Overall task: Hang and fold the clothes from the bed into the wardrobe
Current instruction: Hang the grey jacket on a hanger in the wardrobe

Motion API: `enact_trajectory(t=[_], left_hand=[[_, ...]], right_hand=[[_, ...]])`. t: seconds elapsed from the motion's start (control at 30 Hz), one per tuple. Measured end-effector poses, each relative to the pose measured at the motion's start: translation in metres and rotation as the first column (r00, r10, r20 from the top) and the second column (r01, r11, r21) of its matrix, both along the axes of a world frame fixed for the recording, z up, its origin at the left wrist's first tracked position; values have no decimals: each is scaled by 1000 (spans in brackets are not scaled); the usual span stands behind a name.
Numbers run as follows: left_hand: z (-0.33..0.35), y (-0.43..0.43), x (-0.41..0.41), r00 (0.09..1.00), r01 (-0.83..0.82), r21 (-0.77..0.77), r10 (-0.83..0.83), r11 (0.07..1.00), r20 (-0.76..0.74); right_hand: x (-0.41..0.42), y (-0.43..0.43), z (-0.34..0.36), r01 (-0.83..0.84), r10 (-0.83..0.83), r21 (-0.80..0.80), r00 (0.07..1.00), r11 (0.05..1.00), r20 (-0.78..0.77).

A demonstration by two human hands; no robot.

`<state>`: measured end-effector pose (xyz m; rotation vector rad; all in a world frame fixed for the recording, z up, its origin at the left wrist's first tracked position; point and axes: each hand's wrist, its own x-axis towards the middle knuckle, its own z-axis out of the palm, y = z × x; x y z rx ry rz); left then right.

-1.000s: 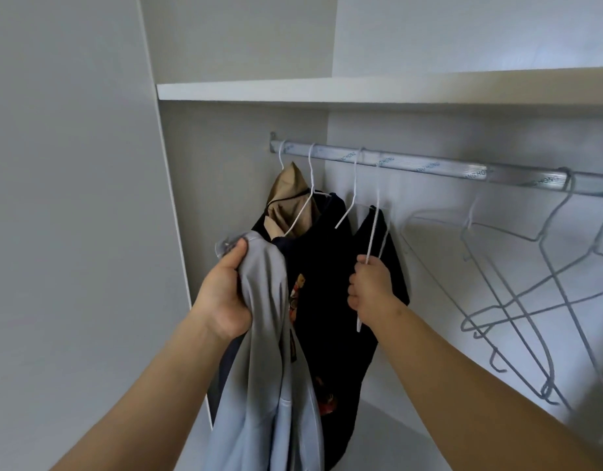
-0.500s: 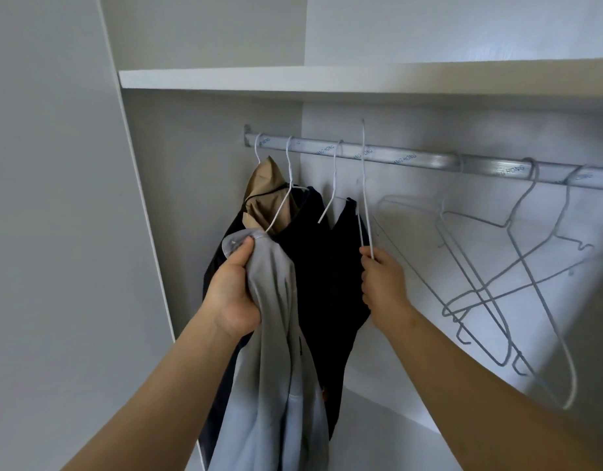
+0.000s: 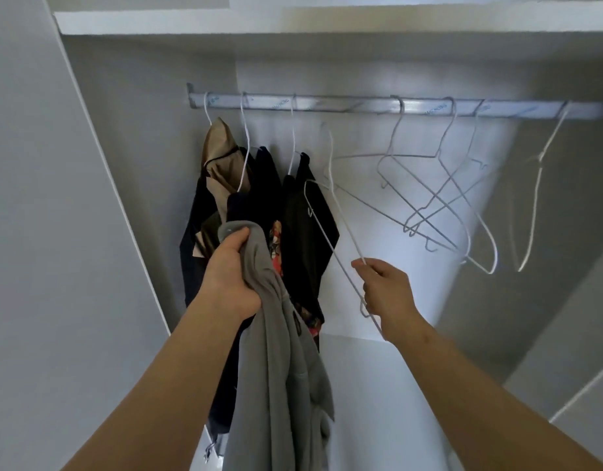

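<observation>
The left hand (image 3: 230,273) grips the bunched top of the grey garment (image 3: 279,385), its fingers curled into the cloth and mostly buried in it. The garment hangs below the fist and is cut off at the bottom edge, so its shape is hard to make out. Just behind those fingers hang dark clothes (image 3: 303,232) and a tan piece (image 3: 221,154), on the left end of the rail (image 3: 361,106). A patterned patch shows between the dark folds, but I cannot tell what it is.

To the right, the right hand (image 3: 386,290) pinches a white wire hanger (image 3: 348,229) between thumb and fingertips. The lower wire passes behind the palm. Half a second ago its hook stood up at the rail. Now the hanger is off the rail, tilted, with its hook below the rail and up and left of the fingers, and the hand sits lower.

Empty hangers (image 3: 439,198) dangle further right. The rail has printing on it, too blurred to read.
</observation>
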<state>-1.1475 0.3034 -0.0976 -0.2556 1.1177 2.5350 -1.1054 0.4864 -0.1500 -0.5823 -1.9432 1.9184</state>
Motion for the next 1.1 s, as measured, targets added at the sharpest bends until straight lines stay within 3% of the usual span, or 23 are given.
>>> enact_trajectory(t=[0.2,0.4,0.5,0.63,0.93,1.1], left_hand=[[-14,-18,26,995,97,-84,-94,992,40],[-25,-4,59,959,282,-218,-276,934,57],[-26,14,71,954,288,-260,-301,922,-11],[-23,36,82,926,218,-334,-303,917,-227],[-34,55,107,853,149,-598,-408,788,-325],[-49,58,135,715,251,-670,-601,699,-358]], right_hand=[[61,-21,-21,102,-102,2,993,995,66],[131,-22,-37,78,-73,-27,989,997,130],[159,-11,-26,29,-34,35,989,999,141],[188,0,-11,-46,38,43,986,998,159],[229,17,-10,-120,119,-2,980,993,162],[201,-3,0,-302,312,-82,935,950,168]])
